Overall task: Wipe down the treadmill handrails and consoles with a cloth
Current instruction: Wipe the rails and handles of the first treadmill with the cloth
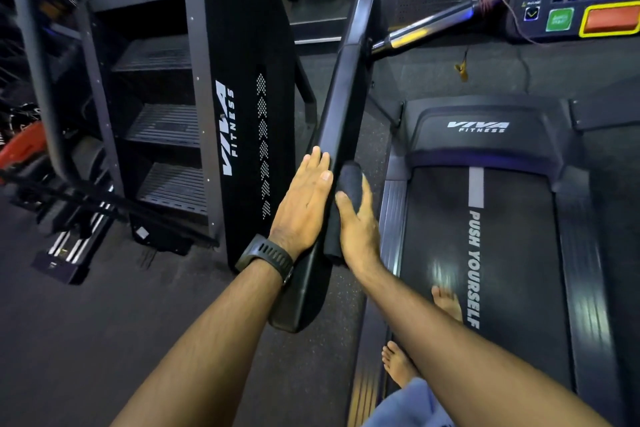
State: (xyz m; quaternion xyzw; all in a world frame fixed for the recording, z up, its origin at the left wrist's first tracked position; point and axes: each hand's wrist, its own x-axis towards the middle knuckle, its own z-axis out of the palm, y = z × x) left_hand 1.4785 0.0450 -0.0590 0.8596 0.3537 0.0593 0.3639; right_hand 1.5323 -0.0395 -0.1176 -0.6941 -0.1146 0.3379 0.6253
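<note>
A black treadmill handrail [341, 97] runs from the console at the top down to the middle of the view. My left hand [304, 199], with a black watch on the wrist, lies flat with straight fingers against the rail's left side. My right hand [358, 222] grips a dark folded cloth [348, 184] and presses it on the rail's right side. The console [575, 0] at the top right has a green button, a red stop button and number keys.
A silver crossbar [426, 28] joins the rail to the console, with a thin cord hanging from it. The treadmill belt [512, 253] lies to the right, my bare feet on it. A black stair-climber machine [207, 97] stands close on the left.
</note>
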